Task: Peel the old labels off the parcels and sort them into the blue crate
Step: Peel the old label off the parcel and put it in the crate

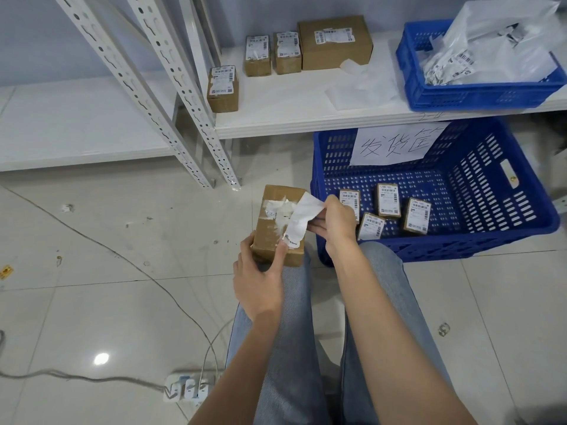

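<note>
Both forearms reach forward over knees in pale jeans (294,332). Left hand (259,277) grips the near end of a brown cardboard parcel (277,228), thumb on its left edge and fingers curled up onto the top face, parcel propped on the left knee. Right hand (336,223) pinches a white label (302,217) between thumb and fingers, just right of the parcel; the label is lifted and curled, its lower end still touching the box near the left fingertips. Torn white paper residue (277,210) sits on the parcel's top, just left of the lifted label.

Directly beyond and to the right of the right hand: large blue crate (478,246) on the tiled floor, a handwritten paper sign (395,145) on its far wall. Four small labelled parcels (388,200) lie on its bottom (one partly hidden behind the right hand).

Farther ahead of both hands, a white shelf (306,118) carries four more labelled boxes (336,41), three small and one larger, plus crumpled white paper. At its right end, a second blue crate (478,93) holds clear plastic bags (497,44).

Left of the hands, slotted metal uprights (171,96). Near the left elbow, a white power strip (187,389) with cables across the floor.
</note>
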Demonstrator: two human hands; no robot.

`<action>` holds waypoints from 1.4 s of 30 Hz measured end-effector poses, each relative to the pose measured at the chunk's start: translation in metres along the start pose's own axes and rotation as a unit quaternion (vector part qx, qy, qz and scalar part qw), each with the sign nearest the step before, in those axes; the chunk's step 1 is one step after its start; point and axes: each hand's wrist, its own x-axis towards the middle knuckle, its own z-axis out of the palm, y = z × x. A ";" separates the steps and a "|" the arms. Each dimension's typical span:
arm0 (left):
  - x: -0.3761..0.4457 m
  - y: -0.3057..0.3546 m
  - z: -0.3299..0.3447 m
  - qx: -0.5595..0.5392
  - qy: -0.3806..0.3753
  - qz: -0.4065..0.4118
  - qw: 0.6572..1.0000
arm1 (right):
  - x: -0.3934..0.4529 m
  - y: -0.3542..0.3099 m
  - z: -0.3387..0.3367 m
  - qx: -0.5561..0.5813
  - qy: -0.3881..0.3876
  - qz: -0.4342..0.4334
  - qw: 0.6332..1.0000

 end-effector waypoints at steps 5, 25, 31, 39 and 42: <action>0.001 -0.002 0.000 0.008 0.000 0.008 1.000 | 0.000 0.003 -0.009 0.097 -0.023 0.037 0.994; 0.002 0.000 0.001 0.021 0.013 0.014 1.000 | -0.001 0.000 -0.015 0.235 -0.097 0.097 0.962; 0.000 0.001 -0.001 0.029 0.013 0.032 0.999 | 0.018 0.002 -0.013 0.178 -0.083 0.115 0.974; -0.001 0.003 -0.001 0.031 0.013 0.032 0.999 | 0.022 -0.003 0.004 -0.047 -0.002 0.013 0.999; 0.000 0.003 -0.001 0.030 0.012 0.026 0.999 | 0.025 -0.008 0.006 -0.122 -0.005 -0.013 0.992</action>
